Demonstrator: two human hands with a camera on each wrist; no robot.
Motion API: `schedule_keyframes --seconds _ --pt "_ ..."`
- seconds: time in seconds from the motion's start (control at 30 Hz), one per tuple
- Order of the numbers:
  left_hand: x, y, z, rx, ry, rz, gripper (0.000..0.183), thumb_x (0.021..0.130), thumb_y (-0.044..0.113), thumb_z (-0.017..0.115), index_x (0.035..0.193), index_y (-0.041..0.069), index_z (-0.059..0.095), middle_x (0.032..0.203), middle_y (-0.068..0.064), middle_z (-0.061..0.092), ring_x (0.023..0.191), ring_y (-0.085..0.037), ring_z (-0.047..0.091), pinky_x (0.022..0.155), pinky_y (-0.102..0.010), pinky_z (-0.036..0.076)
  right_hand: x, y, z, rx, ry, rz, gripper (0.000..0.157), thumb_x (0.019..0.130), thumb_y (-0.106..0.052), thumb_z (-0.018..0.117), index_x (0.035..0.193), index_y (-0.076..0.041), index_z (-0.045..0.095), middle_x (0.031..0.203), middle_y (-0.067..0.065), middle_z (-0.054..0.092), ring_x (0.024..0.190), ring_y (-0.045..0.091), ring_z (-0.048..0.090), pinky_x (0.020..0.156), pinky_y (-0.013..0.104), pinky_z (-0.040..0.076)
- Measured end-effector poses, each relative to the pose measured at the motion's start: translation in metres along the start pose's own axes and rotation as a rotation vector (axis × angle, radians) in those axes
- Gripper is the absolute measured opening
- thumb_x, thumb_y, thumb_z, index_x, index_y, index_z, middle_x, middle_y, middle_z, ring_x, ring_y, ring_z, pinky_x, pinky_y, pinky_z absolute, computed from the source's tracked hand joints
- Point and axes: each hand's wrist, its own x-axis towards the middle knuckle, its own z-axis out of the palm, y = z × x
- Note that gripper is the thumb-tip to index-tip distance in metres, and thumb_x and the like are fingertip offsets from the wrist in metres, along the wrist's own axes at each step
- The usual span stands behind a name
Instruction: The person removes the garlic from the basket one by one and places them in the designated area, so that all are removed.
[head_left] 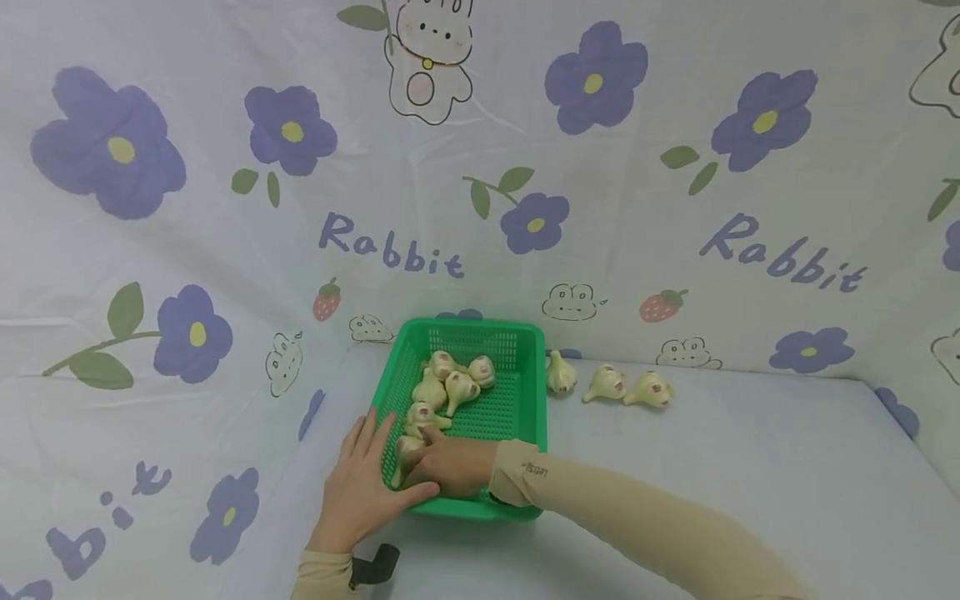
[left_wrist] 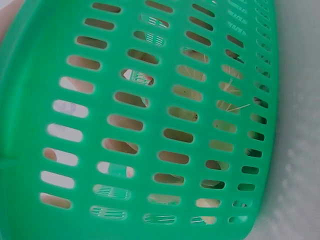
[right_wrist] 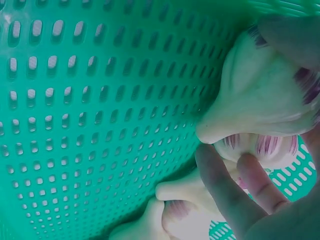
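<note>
A green plastic basket with slotted walls holds several pale garlic bulbs along its left side. My right hand reaches into its front left corner. In the right wrist view, the thumb and fingers are around one garlic bulb, whose root end has purple streaks; more bulbs lie below. My left hand rests on the basket's left front corner, fingers fairly straight along the left rim and thumb across the front rim. The left wrist view shows mostly the basket's outer wall.
To the right of the basket, three garlic bulbs lie in a row near the back of the white table. A cloth printed with purple flowers and rabbits hangs behind and at the sides.
</note>
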Motion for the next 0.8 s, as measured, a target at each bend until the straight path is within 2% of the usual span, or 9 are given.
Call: schedule_keyframes --seconds 0.37,0.57,0.8 --pt "-0.001 0.001 0.0 -0.008 -0.005 -0.011 0.117 0.076 0.079 0.074 0.167 0.021 0.028 0.174 -0.014 0.019 0.159 -0.041 0.02 0.1 -0.071 0.049 -0.004 -0.004 -0.008 -0.061 -0.023 -0.013 0.029 0.104 -0.028 0.064 0.13 -0.02 0.074 0.137 -0.003 0.066 0.13 0.009 0.06 0.124 0.046 0.034" --pt "-0.001 0.0 0.001 -0.003 0.001 -0.007 0.117 0.076 0.08 0.073 0.167 0.021 0.028 0.174 -0.014 0.019 0.159 -0.041 0.02 0.098 -0.071 0.05 -0.008 -0.004 -0.014 -0.094 -0.017 -0.024 0.028 0.103 -0.029 0.065 0.129 -0.023 0.074 0.131 -0.005 0.067 0.126 0.007 0.06 0.122 0.041 0.037" --pt "-0.002 -0.001 0.002 0.01 0.009 0.001 0.119 0.075 0.081 0.073 0.167 0.02 0.028 0.174 -0.014 0.019 0.159 -0.041 0.021 0.096 -0.071 0.051 -0.01 -0.001 -0.017 -0.056 -0.019 -0.007 0.031 0.1 -0.024 0.072 0.131 -0.023 0.073 0.132 -0.007 0.067 0.125 0.006 0.06 0.115 0.038 0.039"
